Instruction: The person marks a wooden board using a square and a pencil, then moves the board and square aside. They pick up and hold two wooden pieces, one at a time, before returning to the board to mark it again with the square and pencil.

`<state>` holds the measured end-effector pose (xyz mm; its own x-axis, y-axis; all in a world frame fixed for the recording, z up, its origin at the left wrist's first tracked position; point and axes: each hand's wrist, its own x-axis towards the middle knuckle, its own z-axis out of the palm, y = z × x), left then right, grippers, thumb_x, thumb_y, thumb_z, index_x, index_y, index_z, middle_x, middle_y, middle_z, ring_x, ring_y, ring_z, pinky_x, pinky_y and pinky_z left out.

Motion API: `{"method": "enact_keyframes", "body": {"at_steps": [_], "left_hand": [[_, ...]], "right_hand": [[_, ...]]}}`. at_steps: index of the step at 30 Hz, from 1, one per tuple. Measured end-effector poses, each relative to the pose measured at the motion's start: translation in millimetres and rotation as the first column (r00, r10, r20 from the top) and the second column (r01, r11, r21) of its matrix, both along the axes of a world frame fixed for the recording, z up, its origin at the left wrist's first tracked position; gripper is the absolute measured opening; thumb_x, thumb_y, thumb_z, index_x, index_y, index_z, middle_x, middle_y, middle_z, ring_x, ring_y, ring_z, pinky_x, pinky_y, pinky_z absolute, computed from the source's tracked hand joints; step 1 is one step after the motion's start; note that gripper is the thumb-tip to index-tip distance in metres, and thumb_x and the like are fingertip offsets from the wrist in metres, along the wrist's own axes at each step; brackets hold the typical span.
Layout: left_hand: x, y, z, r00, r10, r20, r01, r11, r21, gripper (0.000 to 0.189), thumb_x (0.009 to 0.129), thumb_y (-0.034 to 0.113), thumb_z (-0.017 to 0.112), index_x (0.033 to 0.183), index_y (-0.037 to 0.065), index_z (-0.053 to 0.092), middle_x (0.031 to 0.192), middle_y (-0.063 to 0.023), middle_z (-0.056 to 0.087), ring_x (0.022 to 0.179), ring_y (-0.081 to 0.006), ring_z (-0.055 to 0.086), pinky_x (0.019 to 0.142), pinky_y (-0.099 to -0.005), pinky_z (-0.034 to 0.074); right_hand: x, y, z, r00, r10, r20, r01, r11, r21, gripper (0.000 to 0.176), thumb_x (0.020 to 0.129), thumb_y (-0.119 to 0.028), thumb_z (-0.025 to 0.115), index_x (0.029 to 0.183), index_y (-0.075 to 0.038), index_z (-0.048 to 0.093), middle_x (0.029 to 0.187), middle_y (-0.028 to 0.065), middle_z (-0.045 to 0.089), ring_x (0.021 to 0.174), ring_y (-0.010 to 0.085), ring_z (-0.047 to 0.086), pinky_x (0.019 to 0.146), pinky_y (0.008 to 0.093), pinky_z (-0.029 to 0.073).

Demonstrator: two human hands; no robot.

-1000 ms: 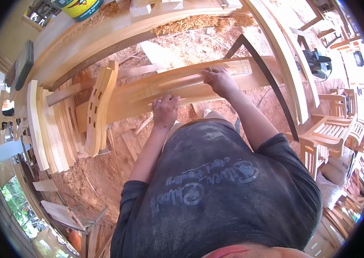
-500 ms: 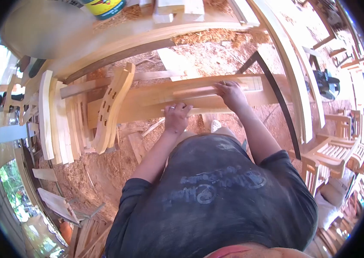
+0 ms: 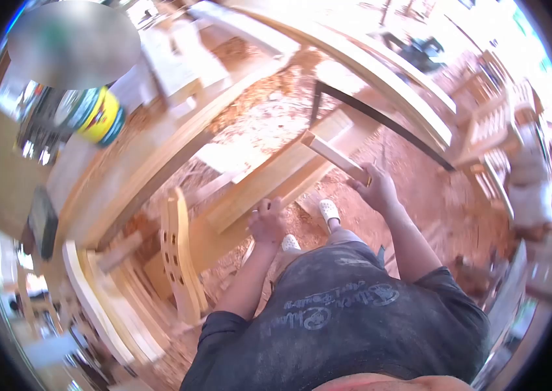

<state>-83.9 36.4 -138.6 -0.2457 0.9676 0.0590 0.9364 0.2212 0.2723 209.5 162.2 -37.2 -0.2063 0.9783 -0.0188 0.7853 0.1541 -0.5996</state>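
Note:
My right hand [image 3: 378, 190] grips one end of a short wooden strip [image 3: 333, 156] between thumb and fingers. The strip's far end is above a wide wooden board [image 3: 191, 247]. Another flat length of wood [image 3: 259, 186] lies along that board. Beside the board's near edge is my left hand [image 3: 268, 220], its fingers bent and apart, with nothing visible in them; motion blurs it a little. Left of that hand, a curved wooden piece with slots cut in it [image 3: 173, 251] rests across the board.
A dark metal bar [image 3: 380, 117] angles past the board's far end, near long timbers [image 3: 380, 72]. A workbench with shavings carries a green and yellow can [image 3: 100, 117]. Curved slats [image 3: 103, 306] stand at left, and slatted chairs [image 3: 491, 124] at right. Shavings cover the ground.
My right hand has moved right and raised the wooden strip off the board's surface. My left hand has come away from the piece it was touching. The whole view has turned.

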Motion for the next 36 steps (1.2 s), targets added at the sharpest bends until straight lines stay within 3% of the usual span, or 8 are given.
{"method": "enact_keyframes", "body": {"at_steps": [5,8,13,15,18,27,32,36], "left_hand": [[-0.9,0.8,4.7,0.997,-0.069,-0.025,0.07,0.997,0.013,0.041,0.086,0.023,0.081,0.124,0.018,0.067,0.116,-0.0109,0.066,0.108,-0.0371,0.067,0.091,-0.0513,0.054],[-1.2,4.6,16.8,0.977,-0.083,0.198,0.103,0.99,-0.094,0.042,0.09,0.024,0.078,0.127,0.007,0.065,0.122,-0.0176,0.066,0.113,-0.0403,0.066,0.095,-0.0528,0.052],[43.7,-4.1,31.9,0.852,-0.207,0.481,0.273,0.959,-0.07,0.043,0.093,0.021,0.078,0.123,-0.005,0.061,0.112,-0.0236,0.068,0.106,-0.039,0.068,0.091,-0.05,0.053],[84.9,-2.3,39.0,0.776,-0.219,0.592,0.331,0.94,-0.086,0.043,0.094,0.02,0.077,0.122,-0.007,0.059,0.105,-0.0235,0.069,0.098,-0.0386,0.069,0.087,-0.0484,0.054],[161.0,3.1,51.3,0.695,-0.22,0.684,0.397,0.911,-0.111,0.041,0.095,0.02,0.075,0.122,-0.005,0.057,0.091,-0.0187,0.071,0.082,-0.0368,0.07,0.078,-0.0438,0.056],[440.3,79.9,58.3,0.441,-0.413,0.797,0.582,0.807,0.097,0.041,0.1,0.03,0.077,0.122,0.001,0.059,0.088,-0.0062,0.065,0.074,-0.0119,0.067,0.062,-0.0292,0.059],[550.0,117.3,93.8,0.247,-0.228,0.942,0.576,0.816,0.046,0.043,0.102,0.036,0.074,0.122,0.002,0.056,0.087,-0.0036,0.062,0.069,-0.0094,0.064,0.061,-0.0283,0.059],[602.2,152.7,112.6,0.185,-0.078,0.98,0.565,0.824,-0.041,0.04,0.104,0.034,0.071,0.124,0.003,0.055,0.085,-0.0045,0.063,0.064,-0.0112,0.065,0.058,-0.0281,0.057]], "right_hand": [[66.7,-105.1,-33.2,0.97,-0.22,0.102,0.232,0.962,-0.14,0.043,0.086,-0.038,0.082,0.111,-0.005,0.069,0.102,0.0237,0.075,0.099,0.0449,0.072,0.084,0.0532,0.056],[110.7,-163.6,-66.9,0.911,-0.388,0.139,0.411,0.885,-0.219,0.041,0.088,-0.038,0.079,0.108,-0.004,0.068,0.104,0.0254,0.075,0.1,0.0456,0.071,0.086,0.0549,0.056],[218.3,-276.4,-193.9,0.631,-0.646,0.43,0.771,0.464,-0.435,0.046,0.088,-0.037,0.079,0.113,0.001,0.074,0.11,0.0255,0.076,0.107,0.0439,0.073,0.093,0.0511,0.058],[234.0,-310.8,-177.2,0.362,-0.843,0.399,0.878,0.165,-0.449,0.049,0.083,-0.03,0.084,0.118,0.002,0.073,0.114,0.0274,0.075,0.107,0.0441,0.073,0.094,0.0501,0.059],[287.9,-356.5,-227.2,0.303,-0.851,0.429,0.883,0.081,-0.462,0.054,0.08,-0.028,0.087,0.119,0.007,0.072,0.114,0.0278,0.075,0.105,0.0422,0.075,0.092,0.0482,0.06],[475.3,-392.5,-313.8,0.387,-0.902,0.192,0.766,0.198,-0.612,0.045,0.074,-0.017,0.091,0.111,0.003,0.075,0.11,0.0266,0.076,0.104,0.0389,0.076,0.087,0.0475,0.06],[544.5,-324.4,-221.6,0.403,-0.886,0.229,0.765,0.189,-0.616,0.055,0.076,-0.018,0.086,0.124,0.003,0.067,0.101,0.0249,0.076,0.095,0.0384,0.076,0.084,0.0479,0.06],[568.3,-242.5,-177.3,0.386,-0.921,-0.054,0.878,0.385,-0.284,0.052,0.08,-0.024,0.079,0.124,0.001,0.066,0.104,0.0272,0.074,0.097,0.0411,0.074,0.083,0.0493,0.059]]}}
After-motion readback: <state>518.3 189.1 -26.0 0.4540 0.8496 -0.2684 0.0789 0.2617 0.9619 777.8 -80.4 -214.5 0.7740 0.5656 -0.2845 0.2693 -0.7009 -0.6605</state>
